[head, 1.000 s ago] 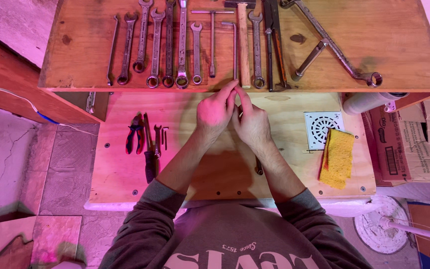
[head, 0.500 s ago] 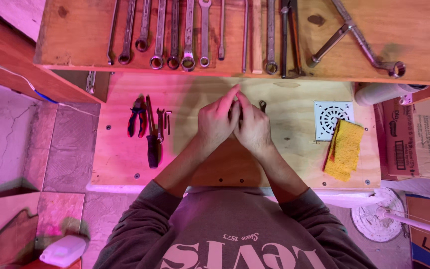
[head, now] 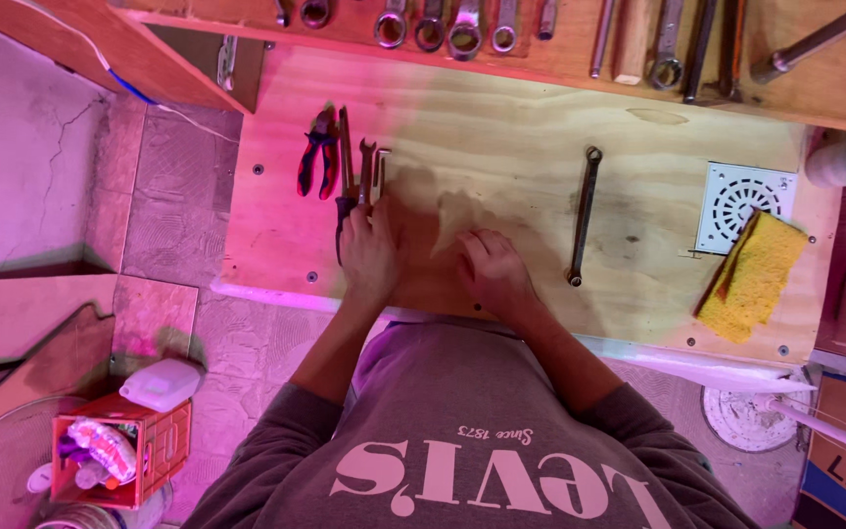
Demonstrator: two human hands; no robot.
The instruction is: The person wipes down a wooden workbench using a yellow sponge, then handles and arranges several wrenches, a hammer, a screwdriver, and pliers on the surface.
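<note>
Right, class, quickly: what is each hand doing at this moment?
Left hand: flat and open, fingertips touching the small tools on the workbench.
Right hand: resting on the workbench, fingers loosely curled, holding nothing.

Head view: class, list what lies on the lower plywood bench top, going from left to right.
Red-handled pliers → small open-ended spanner → left hand → right hand → long ring spanner → white round-grilled drain cover → yellow sponge.

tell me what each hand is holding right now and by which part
Nothing is clearly held. The left hand lies over the handle ends of the small tools beside the pliers, grip unclear. The right hand rests flat on the bench.
</note>
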